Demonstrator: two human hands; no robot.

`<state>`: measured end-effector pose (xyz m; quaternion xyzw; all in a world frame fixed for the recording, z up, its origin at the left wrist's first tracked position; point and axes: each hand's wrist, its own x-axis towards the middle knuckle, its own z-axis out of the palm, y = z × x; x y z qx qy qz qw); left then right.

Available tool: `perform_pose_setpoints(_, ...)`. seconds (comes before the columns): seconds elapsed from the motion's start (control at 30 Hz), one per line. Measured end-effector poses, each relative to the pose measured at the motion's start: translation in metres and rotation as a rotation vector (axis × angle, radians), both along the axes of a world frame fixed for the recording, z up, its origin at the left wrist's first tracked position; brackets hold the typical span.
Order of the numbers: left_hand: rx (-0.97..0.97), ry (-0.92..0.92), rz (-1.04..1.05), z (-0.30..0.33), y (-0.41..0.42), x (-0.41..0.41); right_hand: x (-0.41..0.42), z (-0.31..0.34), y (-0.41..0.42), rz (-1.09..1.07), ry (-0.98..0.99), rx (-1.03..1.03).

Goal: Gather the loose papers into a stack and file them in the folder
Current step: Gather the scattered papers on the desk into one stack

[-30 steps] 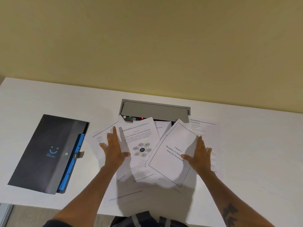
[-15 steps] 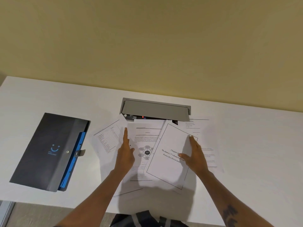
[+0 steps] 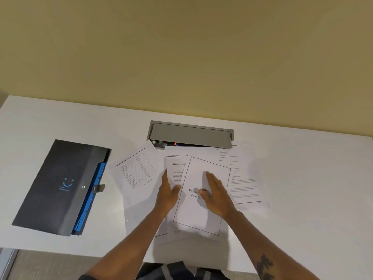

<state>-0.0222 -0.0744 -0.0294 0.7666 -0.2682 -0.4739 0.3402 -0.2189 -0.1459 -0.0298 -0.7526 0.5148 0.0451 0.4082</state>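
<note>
Nearest, two bare forearms are reaching up from the bottom edge over the white desk [image 3: 302, 178], the right one bearing a dark tattoo [image 3: 265, 267]. Both hands are lying flat with fingers straight, gripping nothing. The right hand [image 3: 217, 196] is pressing palm-down on the bordered title page [image 3: 197, 217], which is lying uppermost on the loose papers and tilting slightly clockwise; its printed heading is partly hidden under the palm. The left hand [image 3: 167, 194] is resting just beside that page's left edge, its fingers [image 3: 164, 175] lying over a text sheet [image 3: 174, 164] underneath.

Further out, the papers are fanning apart rather than sitting squared: a sheet with a table [image 3: 137, 170] is angling off to the left, and a page of printed paragraphs [image 3: 244, 178] is sticking out to the right (the wording is too small to read).

Well apart on the left, the dark folder [image 3: 50, 186] is lying closed on the desk, a blue smile logo [image 3: 67, 182] on its cover and blue dividers [image 3: 94, 188] showing along its right edge.

Beyond the papers, a grey cable hatch [image 3: 189, 134] is standing open in the desk near the yellow wall [image 3: 181, 57], the farthest sheets touching its front lip.
</note>
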Motion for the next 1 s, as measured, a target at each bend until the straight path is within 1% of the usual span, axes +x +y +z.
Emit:
perform_pose_setpoints(0.27, -0.007, -0.003, 0.007, -0.005, 0.001, -0.011, 0.01, -0.004, 0.017, 0.127, 0.021, 0.057)
perform_pose_setpoints(0.37, -0.014, -0.035, -0.001, -0.004, 0.003, -0.012, 0.009, -0.003, 0.022, 0.149, -0.004, 0.093)
perform_pose_setpoints(0.47, -0.077, -0.027, 0.035, -0.002, 0.005, -0.015, 0.006, -0.001, 0.027, 0.133, -0.057, 0.177)
perform_pose_setpoints(0.53, -0.112, -0.027, 0.056, -0.001, 0.005, -0.017, 0.002, 0.001, 0.028, 0.022, -0.159, 0.249)
perform_pose_setpoints(0.57, -0.107, -0.023, 0.052, -0.001, 0.006, -0.018, -0.001, 0.003, 0.029, -0.066, -0.217, 0.247)
perform_pose_setpoints(0.63, -0.064, 0.006, 0.042, -0.002, 0.009, -0.017, -0.007, 0.007, 0.032, -0.29, -0.299, 0.139)
perform_pose_setpoints(0.73, -0.048, 0.088, 0.086, -0.003, 0.018, -0.01, -0.022, 0.007, 0.032, -0.625, -0.333, -0.036)
perform_pose_setpoints(0.8, -0.075, 0.119, 0.099, -0.004, 0.026, -0.004, -0.03, 0.008, 0.032, -0.785, -0.352, -0.046)
perform_pose_setpoints(0.87, -0.098, 0.137, 0.092, -0.005, 0.036, 0.003, -0.036, 0.01, 0.034, -0.871, -0.38, -0.016)
perform_pose_setpoints(1.0, -0.064, 0.138, 0.113, -0.003, 0.051, 0.015, -0.04, 0.006, 0.045, -0.855, -0.445, 0.104)
